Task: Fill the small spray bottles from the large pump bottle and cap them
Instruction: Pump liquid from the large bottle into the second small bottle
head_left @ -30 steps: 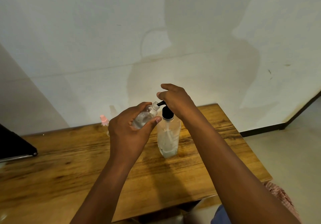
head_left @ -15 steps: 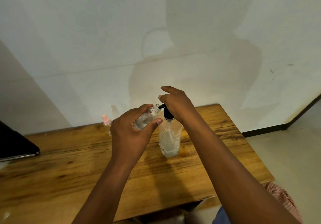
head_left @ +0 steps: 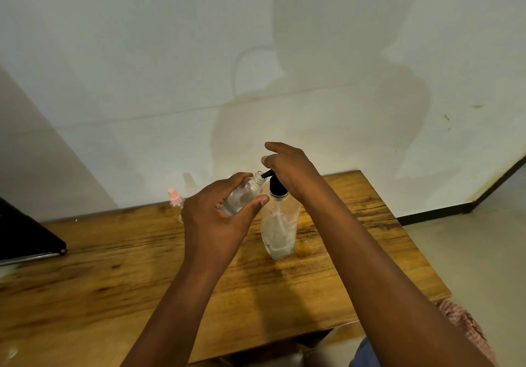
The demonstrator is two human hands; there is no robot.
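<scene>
A large clear pump bottle (head_left: 280,225) with a black pump head stands on the wooden table (head_left: 113,275), a little pale liquid at its bottom. My right hand (head_left: 290,167) rests on top of the pump head, fingers curled over it. My left hand (head_left: 219,218) grips a small clear spray bottle (head_left: 242,196), uncapped and tilted, its open neck right at the black nozzle tip. A second small bottle with a pink cap (head_left: 175,198) stands at the back of the table, partly hidden behind my left hand.
A dark flat object (head_left: 25,235) lies at the table's left edge. A white wall runs close behind the table. The floor (head_left: 478,247) opens to the right. Checked cloth (head_left: 466,324) shows at the lower right.
My right hand and the pump head sit slightly lower than a second ago. The small bottle stays at the nozzle. The view has shifted a little.
</scene>
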